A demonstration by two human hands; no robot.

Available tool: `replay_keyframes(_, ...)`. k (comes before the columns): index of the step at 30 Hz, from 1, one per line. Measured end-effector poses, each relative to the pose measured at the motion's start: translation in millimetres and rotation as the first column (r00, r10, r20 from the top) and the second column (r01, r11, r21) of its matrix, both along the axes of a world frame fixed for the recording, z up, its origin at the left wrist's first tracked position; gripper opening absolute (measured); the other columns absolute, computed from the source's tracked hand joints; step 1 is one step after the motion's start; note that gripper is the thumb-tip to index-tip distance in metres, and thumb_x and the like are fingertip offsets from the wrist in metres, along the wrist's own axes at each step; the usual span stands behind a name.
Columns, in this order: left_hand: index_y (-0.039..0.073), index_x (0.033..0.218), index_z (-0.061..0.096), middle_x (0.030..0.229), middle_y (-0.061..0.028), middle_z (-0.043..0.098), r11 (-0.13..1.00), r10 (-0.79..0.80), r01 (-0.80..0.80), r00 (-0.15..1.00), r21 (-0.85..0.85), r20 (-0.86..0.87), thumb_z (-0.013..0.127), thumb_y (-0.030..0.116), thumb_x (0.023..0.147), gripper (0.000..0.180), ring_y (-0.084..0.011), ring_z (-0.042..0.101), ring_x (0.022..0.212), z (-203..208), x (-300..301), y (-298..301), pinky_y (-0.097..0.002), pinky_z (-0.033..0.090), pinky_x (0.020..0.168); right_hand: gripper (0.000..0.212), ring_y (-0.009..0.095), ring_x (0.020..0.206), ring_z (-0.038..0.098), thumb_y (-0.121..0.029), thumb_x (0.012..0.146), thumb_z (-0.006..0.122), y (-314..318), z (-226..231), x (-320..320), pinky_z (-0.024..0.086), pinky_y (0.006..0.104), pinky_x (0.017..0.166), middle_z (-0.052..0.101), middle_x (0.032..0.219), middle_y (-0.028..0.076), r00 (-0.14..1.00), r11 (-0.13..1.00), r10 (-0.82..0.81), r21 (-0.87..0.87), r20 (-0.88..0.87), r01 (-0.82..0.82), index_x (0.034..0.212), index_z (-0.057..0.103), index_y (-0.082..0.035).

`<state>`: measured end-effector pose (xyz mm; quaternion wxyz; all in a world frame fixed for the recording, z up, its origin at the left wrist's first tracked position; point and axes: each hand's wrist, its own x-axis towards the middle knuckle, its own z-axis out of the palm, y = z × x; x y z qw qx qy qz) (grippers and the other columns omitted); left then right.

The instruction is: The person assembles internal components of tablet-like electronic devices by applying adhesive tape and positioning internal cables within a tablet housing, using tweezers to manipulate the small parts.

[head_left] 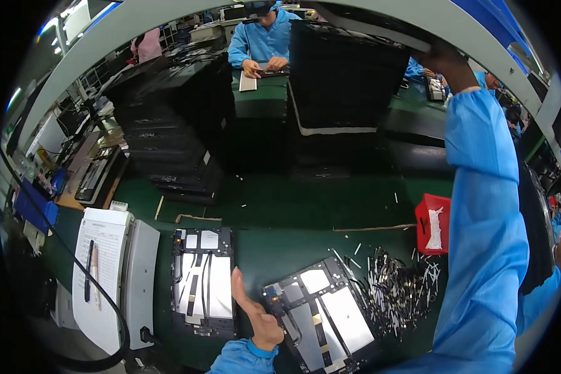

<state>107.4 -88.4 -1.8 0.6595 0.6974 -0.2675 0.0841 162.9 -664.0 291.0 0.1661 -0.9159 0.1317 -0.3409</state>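
My left hand (260,318) is low in the middle, fingers stretched out, holding nothing that I can see. It is between two opened flat devices with silver plates and black frames. The left device (218,280) lies nearly straight; the right device (340,311) lies tilted, its left edge close by my hand. My right hand (450,67) is raised far to the upper right, at the corner of a black tray (380,32) with a pale edge. That hand appears closed on the tray's edge, though shadow hides most of its fingers. Beneath the tray rises a stack of black trays (349,81).
Another tall stack of black trays (174,137) is at the back left. Right of the devices are a pile of small cables (396,290) and a red bin (422,232). A clipboard (103,274) with pens is at left. Across the table a person (262,47) works.
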Motion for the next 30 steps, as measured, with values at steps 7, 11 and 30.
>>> replay_keyframes(7,-0.004,0.136,0.028,0.143,-0.0244,0.015,0.991,0.049,-0.05,0.999,0.125,0.012,0.023,0.056,0.091,0.074,-0.0385,0.018,0.133,2.0,2.0,8.7,-0.047,0.014,0.108,0.029,0.015,0.056,0.049,-0.03,0.087,0.056,105.9,19.1,46.7,0.04,0.0259,0.05,0.054,0.07,0.004,0.987,0.988,-0.149,-0.05,-0.056,0.146,0.106,0.055,-0.008)
replay_keyframes(11,-0.004,0.129,0.038,0.143,-0.0249,0.014,0.981,0.042,-0.05,0.998,0.19,0.047,0.021,0.056,0.091,0.072,-0.0393,0.018,0.133,7.1,0.0,9.7,-0.0484,0.014,0.108,0.029,0.006,0.043,0.036,-0.037,0.087,0.058,121.6,21.3,47.4,0.029,0.0222,0.038,0.048,0.06,0.0,0.993,0.953,-0.096,0.295,0.066,0.073,0.096,0.06,-0.009)
replay_keyframes(30,0.005,0.123,0.048,0.141,-0.0148,0.031,0.99,0.133,-0.125,0.978,-0.059,0.16,0.01,0.047,0.096,0.063,-0.0254,0.024,0.134,-5.7,8.7,7.8,-0.0382,0.014,0.111,0.02,0.036,0.066,0.06,-0.021,0.084,0.061,342.6,-187.3,-241.1,0.047,0.0416,0.059,0.06,0.07,0.02,0.785,0.953,-0.027,0.222,-0.618,0.208,0.082,0.06,-0.002)
